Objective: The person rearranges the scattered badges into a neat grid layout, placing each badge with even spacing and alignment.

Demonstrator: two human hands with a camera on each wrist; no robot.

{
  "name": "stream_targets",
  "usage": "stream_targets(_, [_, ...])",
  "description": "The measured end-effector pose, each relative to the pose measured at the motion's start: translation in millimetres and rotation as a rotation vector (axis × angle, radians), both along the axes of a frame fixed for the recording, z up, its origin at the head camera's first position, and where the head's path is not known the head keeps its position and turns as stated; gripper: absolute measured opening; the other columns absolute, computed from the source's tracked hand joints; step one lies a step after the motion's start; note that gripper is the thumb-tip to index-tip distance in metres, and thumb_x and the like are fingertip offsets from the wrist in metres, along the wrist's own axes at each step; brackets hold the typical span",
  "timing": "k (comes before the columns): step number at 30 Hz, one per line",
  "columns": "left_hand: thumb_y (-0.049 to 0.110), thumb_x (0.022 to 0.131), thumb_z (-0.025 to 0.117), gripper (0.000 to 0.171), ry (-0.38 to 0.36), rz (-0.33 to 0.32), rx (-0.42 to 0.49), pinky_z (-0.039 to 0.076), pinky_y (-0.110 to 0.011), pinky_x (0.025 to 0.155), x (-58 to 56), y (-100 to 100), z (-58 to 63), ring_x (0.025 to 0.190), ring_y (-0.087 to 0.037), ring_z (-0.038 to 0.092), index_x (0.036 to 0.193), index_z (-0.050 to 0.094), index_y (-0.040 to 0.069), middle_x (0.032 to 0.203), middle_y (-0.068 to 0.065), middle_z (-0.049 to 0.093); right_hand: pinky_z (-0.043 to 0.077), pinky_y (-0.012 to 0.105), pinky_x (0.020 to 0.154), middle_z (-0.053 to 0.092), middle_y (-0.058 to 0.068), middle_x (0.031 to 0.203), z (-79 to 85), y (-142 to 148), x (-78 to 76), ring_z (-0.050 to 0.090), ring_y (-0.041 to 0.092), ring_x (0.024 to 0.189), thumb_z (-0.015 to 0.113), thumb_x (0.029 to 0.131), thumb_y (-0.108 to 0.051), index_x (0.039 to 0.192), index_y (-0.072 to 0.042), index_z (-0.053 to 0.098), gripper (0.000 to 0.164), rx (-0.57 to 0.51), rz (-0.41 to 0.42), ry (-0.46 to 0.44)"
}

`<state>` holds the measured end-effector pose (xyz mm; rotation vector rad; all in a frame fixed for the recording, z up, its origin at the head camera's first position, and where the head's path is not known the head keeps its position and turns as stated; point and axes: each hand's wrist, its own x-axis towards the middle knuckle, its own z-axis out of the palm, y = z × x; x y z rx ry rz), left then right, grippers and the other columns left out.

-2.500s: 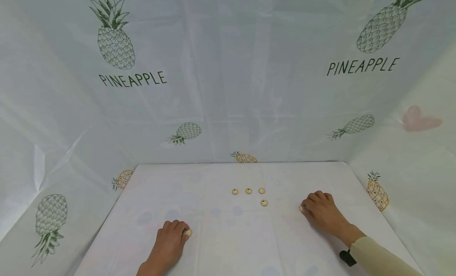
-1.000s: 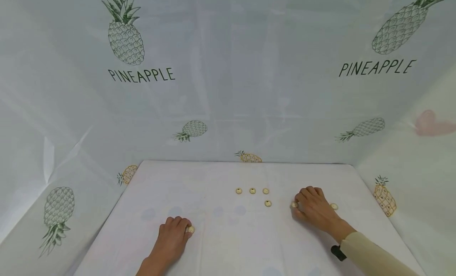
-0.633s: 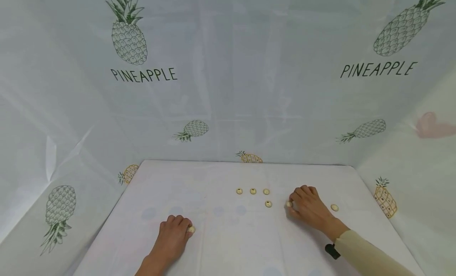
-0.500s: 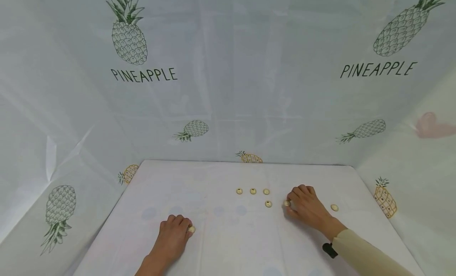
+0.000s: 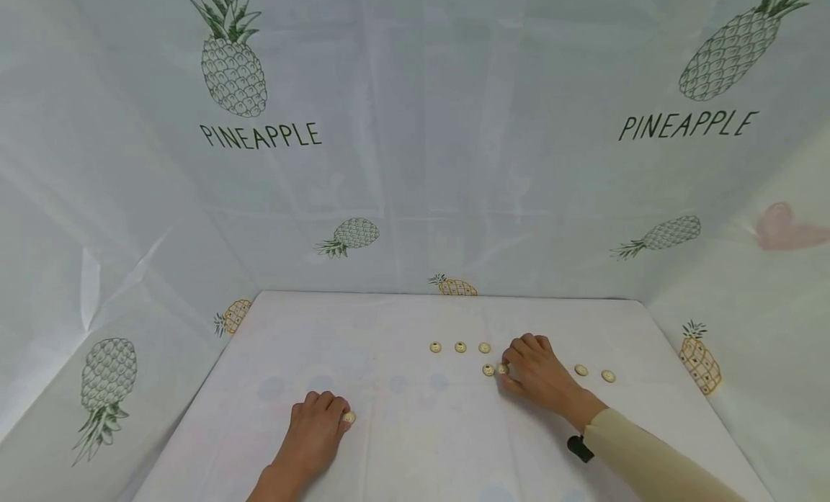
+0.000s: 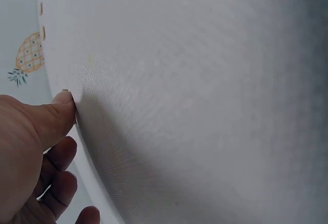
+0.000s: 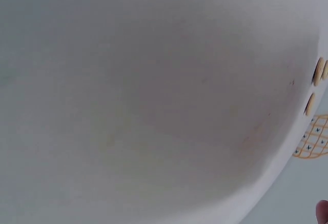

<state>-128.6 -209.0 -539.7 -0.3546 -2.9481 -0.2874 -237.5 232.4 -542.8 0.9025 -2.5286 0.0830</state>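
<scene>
Small round pale wooden discs, several with a dark mark in the middle, lie on the white-covered table. My right hand (image 5: 537, 374) pinches one disc (image 5: 503, 369) between thumb and fingers, close beside another disc (image 5: 488, 370). At lower left, my left hand (image 5: 314, 433) pinches a further disc (image 5: 349, 417) at the table surface. Its thumb (image 6: 62, 101) shows in the left wrist view, with that disc mostly hidden. Three discs stand in a back row: a left one (image 5: 435, 347), a middle one (image 5: 460, 347) and a right one (image 5: 484, 348). The right wrist view catches only a fingertip (image 7: 322, 212).
Two discs lie right of my right hand, a nearer one (image 5: 581, 370) and an outer one (image 5: 608, 376). A white cloth covers the table (image 5: 415, 459). Pineapple-printed sheeting (image 5: 428, 163) rises behind and at both sides. A black object (image 5: 580, 449) sits at the right wrist.
My right hand has slid left with its disc, toward the single disc in the front row. Two discs formerly hidden by the right hand now show to its right. The left hand keeps its hold.
</scene>
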Motion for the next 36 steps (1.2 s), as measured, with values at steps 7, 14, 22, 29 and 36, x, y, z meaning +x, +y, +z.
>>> stream_targets(7, [0.026,0.095,0.078,0.014,-0.004,0.002,0.022,0.043,-0.043,0.079,-1.0,-2,-3.0,0.093,-0.016,0.049,0.101,0.067,0.02,0.1,0.006,0.061,0.043,0.049,0.091,0.06,-0.001,0.093,-3.4,-18,-4.4,0.05,0.021,0.093,0.084,0.087,-0.031,0.095,-0.014,0.068,0.023,0.004,0.018,-0.014])
stream_targets(14, [0.026,0.091,0.082,0.019,0.012,0.005,0.002,0.044,-0.043,0.079,-1.5,-1,-5.6,0.095,-0.017,0.051,0.103,0.067,0.019,0.1,0.006,0.062,0.042,0.047,0.09,0.059,-0.002,0.092,-5.4,-34,-7.2,0.048,0.02,0.091,0.082,0.088,-0.029,0.094,-0.015,0.067,0.021,-0.006,0.04,-0.013])
stream_targets(22, [0.026,0.091,0.083,0.021,0.016,0.004,0.001,0.045,-0.042,0.078,-1.4,-2,-6.3,0.095,-0.017,0.052,0.103,0.068,0.02,0.102,0.007,0.062,0.042,0.047,0.092,0.061,-0.003,0.095,-5.4,-53,-12.3,0.05,0.02,0.094,0.079,0.091,-0.03,0.095,-0.015,0.068,0.019,0.005,0.051,-0.068])
stream_targets(29, [0.026,0.091,0.082,0.018,0.001,0.015,0.013,0.044,-0.042,0.078,-1.1,-2,-5.5,0.094,-0.015,0.051,0.101,0.067,0.022,0.1,0.009,0.061,0.043,0.047,0.09,0.062,-0.002,0.094,-8.2,-63,-16.3,0.051,0.02,0.094,0.082,0.088,-0.029,0.094,-0.015,0.069,0.02,0.021,0.091,-0.025])
stream_targets(36, [0.027,0.092,0.082,0.018,-0.008,0.02,0.018,0.044,-0.041,0.078,-1.4,-2,-5.9,0.094,-0.015,0.051,0.1,0.067,0.023,0.099,0.01,0.061,0.043,0.047,0.092,0.063,-0.002,0.095,-6.8,-71,-16.2,0.051,0.02,0.095,0.079,0.091,-0.029,0.093,-0.015,0.07,0.017,0.036,0.052,-0.078])
